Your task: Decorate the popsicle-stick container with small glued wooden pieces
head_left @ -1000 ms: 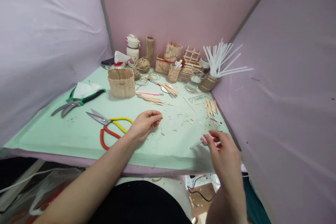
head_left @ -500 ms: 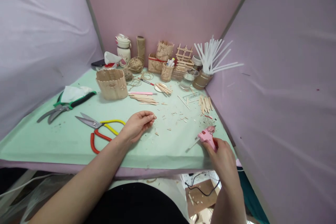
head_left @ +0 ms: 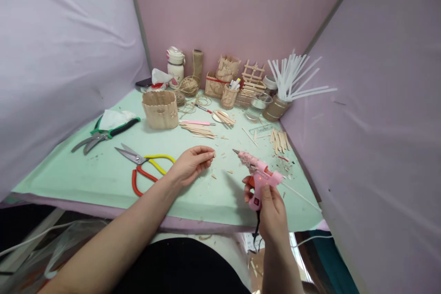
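My right hand (head_left: 270, 202) is wrapped round the handle of a pink hot glue gun (head_left: 257, 170), whose metal nozzle points left toward my left hand. A white glue stick (head_left: 299, 194) sticks out of its back. My left hand (head_left: 195, 164) rests over the table with thumb and fingertips pinched on a tiny pale piece (head_left: 214, 154), too small to name. Beside my left forearm lie scissors (head_left: 139, 160) with one yellow and one red handle. Small wood scraps (head_left: 230, 172) are scattered between the two hands.
An oval wooden-stick basket (head_left: 160, 112) stands at the left, near green-and-black pruning shears (head_left: 103, 135). Craft sticks (head_left: 199, 130) lie mid-table. Further back are a bowl of water (head_left: 257, 106), twine balls (head_left: 189, 86), a bottle (head_left: 176, 68) and a jar of white glue sticks (head_left: 277, 108).
My right hand has lifted the glue gun from the table's right side, moved it left and turned its nozzle toward my left hand. The left hand keeps its pinch. The view has shifted slightly.
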A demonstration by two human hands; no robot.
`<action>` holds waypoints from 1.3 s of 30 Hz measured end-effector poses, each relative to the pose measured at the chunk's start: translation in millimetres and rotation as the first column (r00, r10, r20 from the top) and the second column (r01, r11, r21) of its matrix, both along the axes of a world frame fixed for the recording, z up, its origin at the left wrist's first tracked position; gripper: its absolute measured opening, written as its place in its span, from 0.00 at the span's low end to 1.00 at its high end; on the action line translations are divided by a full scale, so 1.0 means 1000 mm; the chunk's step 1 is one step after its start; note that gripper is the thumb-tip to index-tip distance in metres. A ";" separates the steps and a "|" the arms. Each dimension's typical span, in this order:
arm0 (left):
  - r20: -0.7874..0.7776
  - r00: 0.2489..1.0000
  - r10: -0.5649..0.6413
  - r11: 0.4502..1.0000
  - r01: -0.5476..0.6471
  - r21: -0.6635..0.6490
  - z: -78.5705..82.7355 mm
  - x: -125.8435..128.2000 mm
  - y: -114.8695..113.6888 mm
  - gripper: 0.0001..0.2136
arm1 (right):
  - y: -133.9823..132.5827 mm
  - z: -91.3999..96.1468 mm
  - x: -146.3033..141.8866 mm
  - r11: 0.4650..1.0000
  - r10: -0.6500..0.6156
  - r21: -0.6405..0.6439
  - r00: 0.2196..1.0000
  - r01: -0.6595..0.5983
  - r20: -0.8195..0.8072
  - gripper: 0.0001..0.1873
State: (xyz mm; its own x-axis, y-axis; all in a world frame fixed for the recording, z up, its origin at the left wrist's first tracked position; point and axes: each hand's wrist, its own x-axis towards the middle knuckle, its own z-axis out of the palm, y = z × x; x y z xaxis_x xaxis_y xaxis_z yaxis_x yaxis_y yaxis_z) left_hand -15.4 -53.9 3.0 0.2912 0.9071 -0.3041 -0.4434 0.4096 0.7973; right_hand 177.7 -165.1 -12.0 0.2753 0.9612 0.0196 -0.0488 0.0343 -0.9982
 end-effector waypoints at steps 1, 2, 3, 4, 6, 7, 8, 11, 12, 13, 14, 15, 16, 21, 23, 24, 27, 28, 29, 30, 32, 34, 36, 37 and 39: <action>0.004 1.000 0.000 1.000 0.000 0.000 0.000 0.000 0.000 0.11 | 0.000 0.000 -0.005 1.000 0.030 -0.003 1.000 -0.030 -0.001 0.21; 0.007 1.000 0.002 1.000 -0.002 0.001 0.001 0.000 -0.001 0.12 | 0.000 0.000 -0.009 0.999 0.053 -0.004 0.999 -0.053 0.004 0.22; 0.010 1.000 0.008 1.000 -0.008 0.002 0.001 0.000 -0.001 0.12 | -0.001 0.001 -0.012 0.998 0.062 -0.003 0.998 -0.062 0.016 0.22; 0.010 1.000 0.014 1.000 -0.014 0.005 0.001 0.000 -0.002 0.13 | -0.001 0.002 -0.016 0.998 0.057 -0.001 0.998 -0.057 0.035 0.23; 0.009 1.000 0.018 1.000 -0.018 0.017 0.001 0.000 -0.002 0.14 | -0.003 0.006 -0.023 1.000 0.015 0.001 0.997 -0.015 0.076 0.23; 0.008 1.000 0.016 1.000 -0.016 0.024 0.001 0.000 -0.003 0.14 | -0.004 0.008 -0.026 1.000 -0.013 0.005 0.996 0.013 0.094 0.24; 0.005 1.000 0.014 0.999 -0.014 0.032 0.000 0.001 -0.003 0.14 | -0.005 0.010 -0.028 0.999 -0.038 0.009 0.994 0.037 0.106 0.24; 0.001 1.000 0.012 0.999 -0.012 0.044 -0.001 0.001 -0.003 0.13 | -0.006 0.016 -0.033 0.998 -0.063 0.003 0.989 0.063 0.132 0.25; -0.001 1.000 0.013 0.999 -0.013 0.047 -0.001 0.001 -0.002 0.13 | -0.006 0.016 -0.033 0.998 -0.063 -0.004 0.987 0.064 0.147 0.25; -0.003 1.000 0.016 0.999 -0.015 0.049 -0.001 0.001 -0.002 0.13 | -0.007 0.017 -0.034 0.998 -0.062 -0.011 0.985 0.064 0.164 0.26; -0.006 1.000 0.019 0.999 -0.018 0.050 -0.001 0.001 -0.002 0.12 | -0.007 0.017 -0.033 0.998 -0.064 -0.014 0.982 0.067 0.180 0.26; -0.009 1.000 0.020 0.999 -0.019 0.050 -0.001 0.001 -0.002 0.12 | -0.007 0.017 -0.033 0.997 -0.069 -0.013 0.979 0.073 0.193 0.26; -0.012 1.000 0.021 0.999 -0.020 0.049 -0.001 0.001 -0.002 0.12 | -0.007 0.017 -0.033 0.997 -0.075 -0.012 0.976 0.079 0.203 0.27; -0.016 1.000 0.014 0.999 -0.013 0.050 -0.001 0.001 -0.003 0.11 | -0.006 0.015 -0.034 0.996 -0.083 -0.008 0.970 0.088 0.228 0.27; -0.017 1.000 0.010 0.999 -0.009 0.054 -0.001 0.001 -0.004 0.11 | -0.006 0.015 -0.034 0.996 -0.080 -0.007 0.968 0.085 0.240 0.28; -0.018 1.000 0.008 0.999 -0.007 0.053 -0.001 0.001 -0.004 0.11 | -0.006 0.015 -0.034 0.997 -0.078 -0.006 0.966 0.082 0.245 0.28; -0.018 1.000 0.006 0.999 -0.005 0.047 0.000 0.001 -0.004 0.11 | -0.006 0.013 -0.031 0.998 -0.057 -0.007 0.964 0.061 0.259 0.29; -0.019 1.000 0.005 0.999 -0.004 0.047 0.000 0.001 -0.004 0.11 | -0.006 0.012 -0.031 0.999 -0.047 -0.009 0.964 0.051 0.263 0.29; -0.018 1.000 0.004 0.999 -0.003 0.050 0.000 0.001 -0.004 0.11 | -0.005 0.011 -0.030 0.999 -0.038 -0.012 0.963 0.043 0.265 0.29; -0.018 1.000 0.002 0.999 -0.001 0.053 0.000 0.001 -0.004 0.11 | -0.005 0.010 -0.029 0.999 -0.031 -0.015 0.963 0.037 0.267 0.29; -0.018 1.000 -0.002 0.998 0.003 0.060 0.000 0.001 -0.004 0.11 | -0.004 0.009 -0.028 0.999 -0.025 -0.016 0.962 0.031 0.273 0.30; -0.016 1.000 -0.006 0.998 0.007 0.063 0.000 0.001 -0.004 0.11 | -0.004 0.008 -0.028 0.999 -0.027 -0.012 0.960 0.032 0.279 0.30; -0.015 1.000 -0.007 0.998 0.008 0.064 -0.001 0.001 -0.004 0.11 | -0.003 0.008 -0.028 0.999 -0.027 -0.009 0.958 0.031 0.284 0.30; -0.015 1.000 -0.008 0.998 0.009 0.064 -0.001 0.001 -0.004 0.11 | -0.003 0.008 -0.028 0.999 -0.031 -0.008 0.958 0.035 0.286 0.30; -0.015 1.000 -0.008 0.998 0.009 0.064 0.000 0.001 -0.004 0.11 | -0.003 0.008 -0.028 0.999 -0.037 -0.012 0.957 0.043 0.289 0.31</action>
